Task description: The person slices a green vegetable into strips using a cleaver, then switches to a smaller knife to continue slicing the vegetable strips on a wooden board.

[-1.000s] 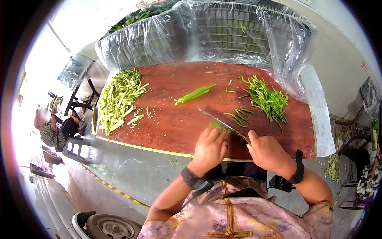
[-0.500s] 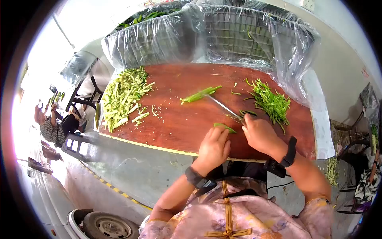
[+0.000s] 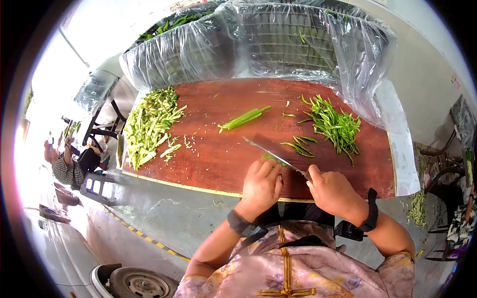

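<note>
My right hand (image 3: 335, 193) is closed round the handle of a knife (image 3: 271, 152). The blade points up and left, crossing just beyond the fingers of my left hand (image 3: 262, 185). Those fingers are bent down over a green pepper piece (image 3: 274, 158), partly hidden by the hand and blade. A few cut green strips (image 3: 299, 146) lie just beyond the knife. Farther up the board rest long green pepper pieces (image 3: 244, 119), laid together.
The reddish-brown board (image 3: 208, 149) carries a heap of pale green pepper scraps (image 3: 151, 124) at left and a pile of thin green strips (image 3: 335, 124) at right. Plastic-lined crates (image 3: 293, 44) stand behind. Another person (image 3: 68, 166) sits far left.
The knife has swung down, its tip leaving the long pepper pieces and coming beside my left hand. The small strips now lie spread out beyond the blade.
</note>
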The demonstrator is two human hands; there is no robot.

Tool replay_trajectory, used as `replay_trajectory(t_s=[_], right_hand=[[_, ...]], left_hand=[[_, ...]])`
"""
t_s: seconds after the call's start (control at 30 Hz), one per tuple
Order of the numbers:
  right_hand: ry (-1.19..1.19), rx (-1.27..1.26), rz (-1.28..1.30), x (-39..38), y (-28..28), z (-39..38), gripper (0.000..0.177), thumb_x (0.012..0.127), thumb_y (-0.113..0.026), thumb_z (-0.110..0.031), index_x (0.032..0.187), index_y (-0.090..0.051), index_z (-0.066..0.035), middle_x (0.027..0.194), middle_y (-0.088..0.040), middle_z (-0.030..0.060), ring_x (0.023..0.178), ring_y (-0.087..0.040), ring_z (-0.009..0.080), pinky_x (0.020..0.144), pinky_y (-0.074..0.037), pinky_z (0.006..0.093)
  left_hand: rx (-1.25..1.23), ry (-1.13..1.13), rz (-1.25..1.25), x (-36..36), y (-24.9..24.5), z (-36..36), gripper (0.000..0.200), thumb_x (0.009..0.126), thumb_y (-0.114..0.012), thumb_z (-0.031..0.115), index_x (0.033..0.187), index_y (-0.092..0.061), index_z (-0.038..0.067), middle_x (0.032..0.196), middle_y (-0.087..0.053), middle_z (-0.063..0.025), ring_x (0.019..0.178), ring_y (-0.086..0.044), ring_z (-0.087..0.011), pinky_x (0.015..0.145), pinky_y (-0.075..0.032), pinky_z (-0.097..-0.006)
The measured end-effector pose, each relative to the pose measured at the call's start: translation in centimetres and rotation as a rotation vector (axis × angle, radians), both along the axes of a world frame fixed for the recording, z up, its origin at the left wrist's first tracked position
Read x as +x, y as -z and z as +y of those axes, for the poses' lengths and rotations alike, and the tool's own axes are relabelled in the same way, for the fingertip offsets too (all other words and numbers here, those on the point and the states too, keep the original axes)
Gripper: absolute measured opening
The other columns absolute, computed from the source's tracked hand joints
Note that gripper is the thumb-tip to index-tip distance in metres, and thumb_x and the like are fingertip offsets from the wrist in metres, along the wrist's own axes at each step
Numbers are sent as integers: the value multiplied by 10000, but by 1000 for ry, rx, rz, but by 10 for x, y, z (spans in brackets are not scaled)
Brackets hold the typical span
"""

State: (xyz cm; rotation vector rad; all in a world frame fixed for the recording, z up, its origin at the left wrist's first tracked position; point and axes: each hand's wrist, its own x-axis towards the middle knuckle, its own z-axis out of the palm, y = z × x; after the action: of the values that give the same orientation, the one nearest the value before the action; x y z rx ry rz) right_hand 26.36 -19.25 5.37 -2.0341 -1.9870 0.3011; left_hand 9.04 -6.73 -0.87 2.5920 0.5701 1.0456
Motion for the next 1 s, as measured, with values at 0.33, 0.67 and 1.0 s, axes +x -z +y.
replay_trajectory(t_s=[0.33,0.67,1.0], right_hand=[[-2,-36,6,-7,-10,-1,209,935,-587,-134,979,-450,17,616,-598,196,578,-616,395,510,-476,487],[-125,84,-95,-16,4,63,162,844,-565,-70,955,-480,14,661,-639,225,593,-646,422,514,-509,518],[127,135,26,2,9,20,202,937,-566,-161,1014,-465,-4,658,-633,217,628,-636,441,573,-501,555]], left_hand=[[-30,11,27,-1,-5,2,277,765,-627,38,1035,-632,-25,1050,-582,-166,1024,-558,-379,904,-472,-453],[-68,18,64,-3,-1,1,268,747,-637,51,1011,-639,7,1039,-585,-156,955,-548,-387,873,-471,-459],[88,-157,0,-5,-5,-6,277,794,-649,80,1062,-657,8,1104,-613,-124,1056,-576,-324,931,-432,-447]])
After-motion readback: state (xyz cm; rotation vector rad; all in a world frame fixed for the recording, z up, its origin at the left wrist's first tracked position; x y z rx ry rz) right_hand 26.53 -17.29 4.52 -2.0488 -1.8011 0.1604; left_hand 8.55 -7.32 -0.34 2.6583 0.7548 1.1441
